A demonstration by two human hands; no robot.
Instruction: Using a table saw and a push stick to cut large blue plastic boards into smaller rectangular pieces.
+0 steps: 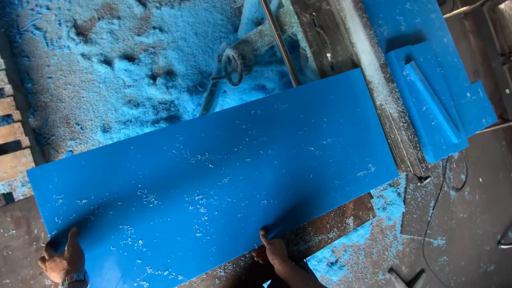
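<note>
Head view: the long blue plastic sheet (213, 176) spans the middle of the frame, slanting from lower left to upper right, dusted with shavings. Blue offcuts (434, 101) sit stacked at upper right. My left hand (64, 261) clamps the sheet's lower-left corner, thumb on top; my right hand (274, 250) pinches its near edge, bottom centre.

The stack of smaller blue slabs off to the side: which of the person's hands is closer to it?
Right. The right hand grips the near edge of the big blue sheet, nearer the stacked blue slabs. The left hand holds the sheet's opposite corner, much farther away.
</note>
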